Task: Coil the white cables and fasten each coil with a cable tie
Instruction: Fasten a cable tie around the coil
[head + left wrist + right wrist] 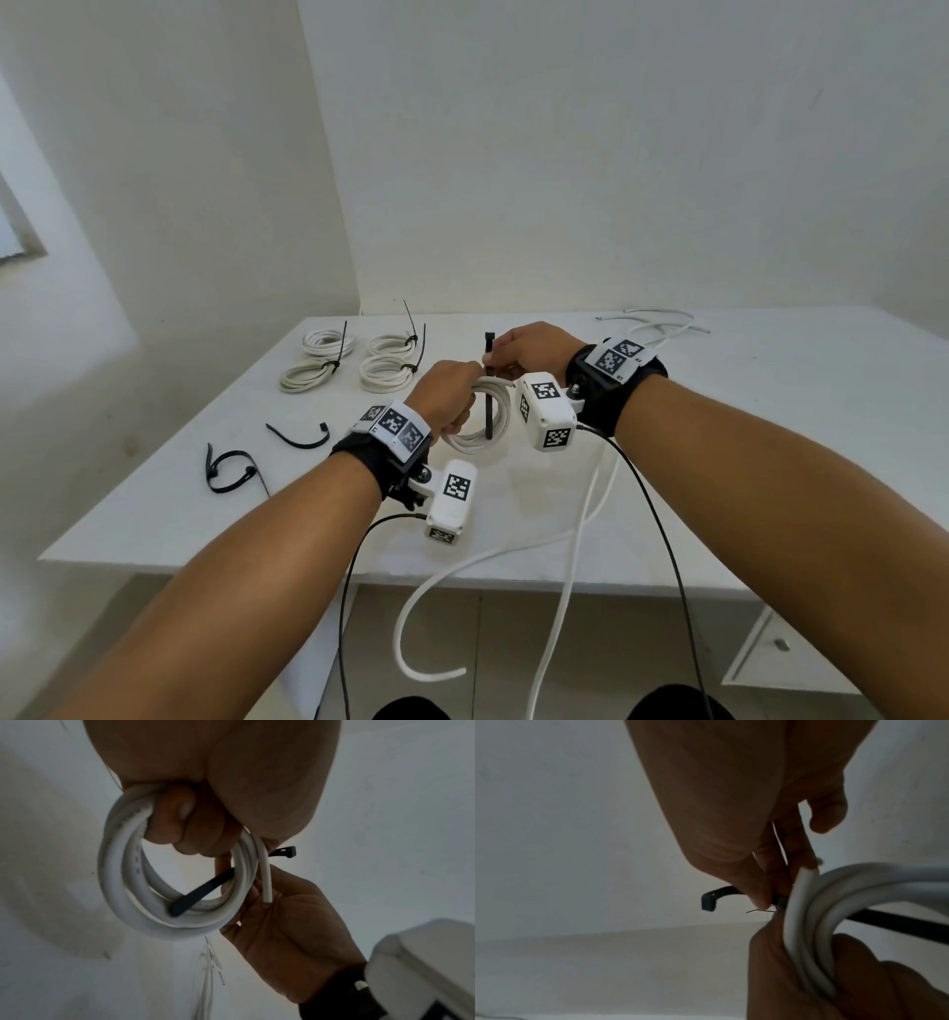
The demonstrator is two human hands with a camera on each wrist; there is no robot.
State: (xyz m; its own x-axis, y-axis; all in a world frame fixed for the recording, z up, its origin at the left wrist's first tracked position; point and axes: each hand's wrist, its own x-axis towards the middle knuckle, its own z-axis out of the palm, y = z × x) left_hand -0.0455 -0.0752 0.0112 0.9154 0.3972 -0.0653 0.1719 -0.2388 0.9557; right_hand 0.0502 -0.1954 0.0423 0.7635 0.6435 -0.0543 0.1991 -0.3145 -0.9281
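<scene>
- We see a white table [770,437] set against white walls, and both of our forearms reach over it.
- Four finished coils [354,360] lie in a cluster at the far left of the table, each bound with a black tie.
- A loose white cable [580,545] runs off the near edge of the table and curls below it; more loose white cable [662,324] lies at the far right.
- Our left hand [447,395] is clenched round the white coil [123,882], held up above the table, with its fingers [180,817] through the loop.
- Our right hand [534,349] pinches the black cable tie [195,896] near its head, just beside the coil.
- The tie's strap passes through the coil's opening, its head [709,901] sticking out past our fingertips; in the dim wrist views we cannot tell whether it is already threaded.
- The coil's cut end [267,896] hangs free against our right palm.
- Two spare black ties [231,470] lie on the table at the near left.
</scene>
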